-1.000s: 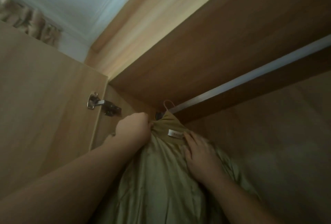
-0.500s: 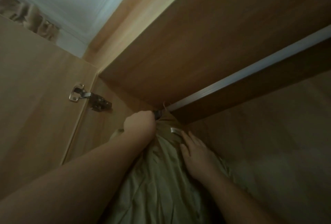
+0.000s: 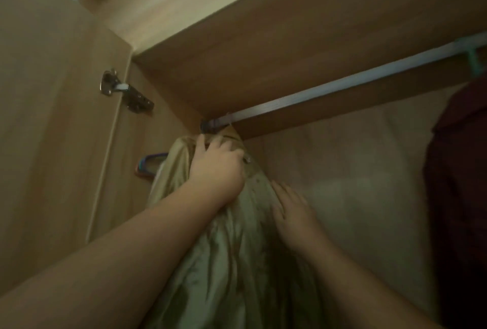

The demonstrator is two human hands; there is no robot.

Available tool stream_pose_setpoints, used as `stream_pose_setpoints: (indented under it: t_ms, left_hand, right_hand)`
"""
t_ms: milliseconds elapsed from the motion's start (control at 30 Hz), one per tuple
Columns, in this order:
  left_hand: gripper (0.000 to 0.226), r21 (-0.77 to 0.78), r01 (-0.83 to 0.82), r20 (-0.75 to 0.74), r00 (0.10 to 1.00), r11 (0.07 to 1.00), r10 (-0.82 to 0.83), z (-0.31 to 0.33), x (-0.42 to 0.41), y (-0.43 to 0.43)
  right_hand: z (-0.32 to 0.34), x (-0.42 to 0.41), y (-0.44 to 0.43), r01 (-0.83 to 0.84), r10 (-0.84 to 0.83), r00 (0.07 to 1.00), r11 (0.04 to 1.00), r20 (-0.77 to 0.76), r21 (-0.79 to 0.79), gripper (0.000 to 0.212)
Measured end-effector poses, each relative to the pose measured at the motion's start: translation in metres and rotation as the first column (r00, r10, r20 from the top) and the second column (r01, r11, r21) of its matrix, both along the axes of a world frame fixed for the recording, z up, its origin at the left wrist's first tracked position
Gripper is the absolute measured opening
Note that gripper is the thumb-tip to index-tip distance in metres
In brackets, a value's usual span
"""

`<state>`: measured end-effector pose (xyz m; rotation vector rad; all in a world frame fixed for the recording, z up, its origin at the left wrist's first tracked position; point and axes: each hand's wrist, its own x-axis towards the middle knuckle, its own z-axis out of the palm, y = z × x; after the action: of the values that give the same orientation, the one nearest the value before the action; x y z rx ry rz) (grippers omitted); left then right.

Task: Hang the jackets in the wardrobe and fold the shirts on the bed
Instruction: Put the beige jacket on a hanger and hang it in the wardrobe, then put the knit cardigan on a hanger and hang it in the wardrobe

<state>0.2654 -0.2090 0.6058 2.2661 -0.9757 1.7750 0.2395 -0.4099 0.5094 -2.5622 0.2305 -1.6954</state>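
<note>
The left hand (image 3: 216, 168) is gripping the olive jacket (image 3: 224, 263) at its collar, now right under the rail (image 3: 342, 86)'s end. The right hand (image 3: 292, 210), flat-fingered below, has slid down its side; the hanging is looking nearly done.

A single head-worn camera looks steeply upward from close range into the top left corner of the wardrobe (image 3: 290, 47), with the hanging rail (image 3: 329, 91) crossing the upper right. The wide lens takes in the open door's hinge (image 3: 123, 93) at left. Both forearms enter from the lower edge, so the view sits just behind them.
</note>
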Motion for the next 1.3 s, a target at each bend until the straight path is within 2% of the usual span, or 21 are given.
stream_pose_setpoints:
  t_ms: [167, 267, 433, 600, 767, 967, 1067, 1167, 1300]
  left_hand:
    - [0.062, 0.230, 0.173, -0.227, 0.966, 0.958, -0.120, -0.109, -0.031, 0.011]
    - [0.064, 0.272, 0.315, -0.293, 0.927, 0.909, -0.233, -0.179, -0.064, 0.018]
    - [0.067, 0.211, 0.618, -0.475, 0.742, 0.757, -0.473, -0.292, -0.135, 0.038]
    - [0.066, 0.137, 0.804, -0.618, 0.526, 0.579, -0.585, -0.388, -0.223, 0.069]
    - [0.069, 0.136, 0.896, -0.717, 0.384, 0.423, -0.582, -0.452, -0.314, 0.114]
    - [0.066, 0.146, 0.941, -0.794, 0.295, 0.305, -0.531, -0.507, -0.421, 0.197]
    - [0.071, 0.165, 0.958, -0.845, 0.259, 0.234, -0.467, -0.544, -0.482, 0.246]
    - [0.065, 0.193, 0.971, -0.894, 0.233, 0.141, -0.382, -0.580, -0.553, 0.293]
    - [0.063, 0.188, 0.981, -0.905, 0.152, -0.053, -0.397, -0.602, -0.658, 0.363]
  right_hand:
    - [-0.064, -0.093, 0.033, 0.221, -0.211, 0.967, 0.973, -0.144, 0.062, 0.070]
    - [-0.113, -0.164, 0.064, 0.369, -0.352, 0.914, 0.928, -0.200, 0.057, 0.061]
    - [-0.196, -0.274, 0.134, 0.554, -0.508, 0.796, 0.830, -0.330, 0.059, 0.062]
    - [-0.274, -0.380, 0.210, 0.700, -0.581, 0.653, 0.708, -0.486, 0.096, 0.063]
    - [-0.350, -0.478, 0.297, 0.802, -0.642, 0.531, 0.591, -0.553, 0.085, 0.065]
    - [-0.428, -0.592, 0.404, 0.905, -0.638, 0.366, 0.413, -0.678, 0.100, 0.066]
    - [-0.465, -0.663, 0.469, 0.946, -0.621, 0.304, 0.285, -0.723, 0.153, 0.065]
    - [-0.486, -0.735, 0.543, 0.973, -0.599, 0.231, 0.156, -0.767, 0.171, 0.063]
    - [-0.500, -0.829, 0.644, 0.979, -0.648, 0.134, -0.030, -0.750, 0.200, 0.066]
